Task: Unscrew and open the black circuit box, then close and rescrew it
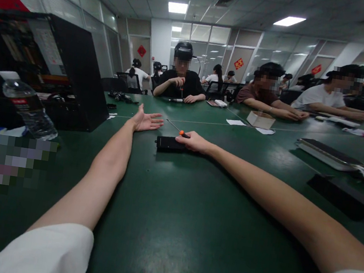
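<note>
Screwdriver (185, 135) in the head view is pointing its tip toward your left hand (146, 120), whose fingers are standing apart, empty. Your right hand (199, 143) is clamping the handle in its fingers beside the black case (167, 143), lying on the surface (158, 205); a slipping grip could be jabbing your left fingertips.

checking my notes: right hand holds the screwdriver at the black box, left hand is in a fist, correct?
The fist is wrong: the head view shows the left hand open, fingers extended. The right hand does hold the screwdriver at the black box.
</note>
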Motion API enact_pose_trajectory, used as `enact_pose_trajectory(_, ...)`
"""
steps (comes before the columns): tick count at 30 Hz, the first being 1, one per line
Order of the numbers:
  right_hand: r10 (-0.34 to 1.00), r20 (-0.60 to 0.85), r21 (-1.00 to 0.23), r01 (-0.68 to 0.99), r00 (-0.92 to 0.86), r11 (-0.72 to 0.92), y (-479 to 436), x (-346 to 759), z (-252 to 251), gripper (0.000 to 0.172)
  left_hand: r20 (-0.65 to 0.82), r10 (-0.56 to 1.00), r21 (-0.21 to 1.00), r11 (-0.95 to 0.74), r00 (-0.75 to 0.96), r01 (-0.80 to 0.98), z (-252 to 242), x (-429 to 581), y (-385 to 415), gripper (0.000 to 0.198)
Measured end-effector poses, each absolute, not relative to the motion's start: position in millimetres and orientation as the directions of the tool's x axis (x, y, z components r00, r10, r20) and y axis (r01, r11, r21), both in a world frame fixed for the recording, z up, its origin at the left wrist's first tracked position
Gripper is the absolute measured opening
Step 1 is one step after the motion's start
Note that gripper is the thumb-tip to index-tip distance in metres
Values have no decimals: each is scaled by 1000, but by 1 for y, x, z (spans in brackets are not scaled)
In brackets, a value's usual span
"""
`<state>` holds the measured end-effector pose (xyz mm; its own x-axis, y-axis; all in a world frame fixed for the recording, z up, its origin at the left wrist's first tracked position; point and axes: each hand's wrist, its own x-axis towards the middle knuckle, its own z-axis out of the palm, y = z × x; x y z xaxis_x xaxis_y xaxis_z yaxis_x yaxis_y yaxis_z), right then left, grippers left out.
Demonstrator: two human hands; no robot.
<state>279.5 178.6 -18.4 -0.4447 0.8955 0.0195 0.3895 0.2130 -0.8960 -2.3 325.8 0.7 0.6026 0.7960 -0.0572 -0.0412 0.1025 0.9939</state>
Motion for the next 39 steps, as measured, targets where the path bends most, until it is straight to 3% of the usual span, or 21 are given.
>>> enact_pose_trajectory(2, 900, 31, -900, 380, -435, 214, 179, 279, -20, 56, -224, 649, 971, 83, 727, 225, 5, 13, 326, 74)
enact_pose_trajectory(5, 912, 64, -905, 362, -406, 224, 181, 278, -23, 55, -309, 544, 941, 55, 781, 334, 14, 35, 322, 55)
enact_pose_trajectory(13, 955, 158, -931, 283, -252, 229, 185, 278, -29, 53, -382, 367, 893, -91, 848, 441, 32, 56, 302, 69)
enact_pose_trajectory(19, 956, 220, -944, 205, -192, 259, 179, 284, -31, 66, -354, 348, 841, -287, 868, 458, 42, 48, 281, 75)
enact_pose_trajectory(23, 953, 252, -921, 262, -167, 289, 163, 299, -33, 68, -219, 451, 753, -486, 865, 443, 32, 47, 257, 67)
enact_pose_trajectory(25, 948, 272, -893, 323, -166, 313, 153, 308, -33, 65, -101, 524, 717, -551, 846, 427, 22, 47, 243, 61)
enact_pose_trajectory(26, 944, 288, -873, 360, -163, 329, 147, 312, -33, 63, 34, 575, 671, -619, 817, 408, 16, 46, 237, 58)
enact_pose_trajectory(29, 918, 369, -778, 492, -145, 390, 135, 322, -32, 53, 182, 633, 612, -672, 753, 417, 3, 43, 223, 61)
enact_pose_trajectory(35, 838, 501, -503, 715, -216, 485, 123, 319, -29, 36, 409, 614, 491, -772, 675, 405, -12, 43, 216, 60)
enact_pose_trajectory(39, 829, 504, -368, 807, -244, 462, 121, 315, -29, 32, 561, 473, 337, -880, 679, 335, -17, 47, 215, 51)
